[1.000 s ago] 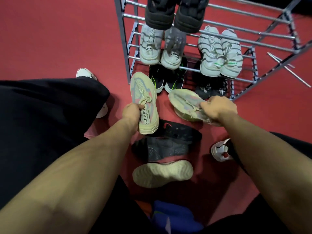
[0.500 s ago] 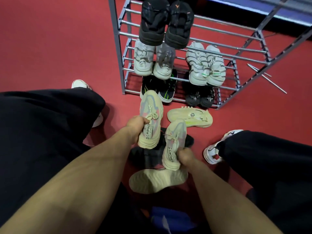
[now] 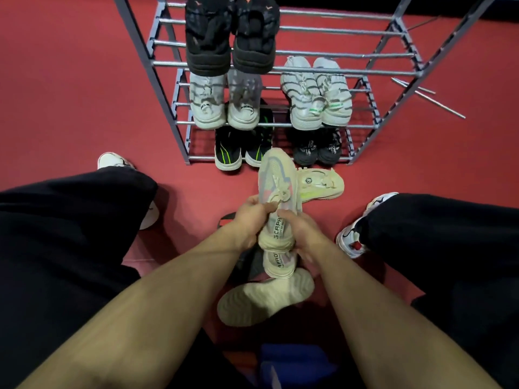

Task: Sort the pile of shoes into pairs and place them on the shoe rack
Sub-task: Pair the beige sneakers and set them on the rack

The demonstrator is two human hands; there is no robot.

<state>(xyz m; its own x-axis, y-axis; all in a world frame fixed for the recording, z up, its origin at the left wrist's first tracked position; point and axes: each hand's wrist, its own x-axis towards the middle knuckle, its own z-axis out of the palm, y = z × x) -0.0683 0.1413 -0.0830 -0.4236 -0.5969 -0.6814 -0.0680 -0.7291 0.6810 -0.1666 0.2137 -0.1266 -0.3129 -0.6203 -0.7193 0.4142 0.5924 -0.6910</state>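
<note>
My left hand [image 3: 250, 220] and my right hand [image 3: 302, 234] together grip two beige sneakers with pink and grey panels, stacked one on the other. The upper sneaker [image 3: 276, 192] points toward the shoe rack [image 3: 168, 108]; only the heel of the lower sneaker [image 3: 280, 263] shows beneath it. On the red floor lie a beige shoe with a yellow-green stripe [image 3: 323, 185], a cream shoe sole up [image 3: 264, 300], and a dark shoe [image 3: 248, 262] mostly hidden under my hands. The rack holds several pairs: black on top, white and striped white in the middle, black at the bottom.
My bent legs in black trousers [image 3: 70, 234] flank the pile, with my white trainers [image 3: 354, 234] on the floor at both sides. Loose metal rods [image 3: 427, 98] lie right of the rack. A blue object [image 3: 295, 366] sits near the bottom edge.
My right hand picked a second beige sneaker off the floor and brought it in under the one in my left hand. Both hands now hold the pair together at the centre.
</note>
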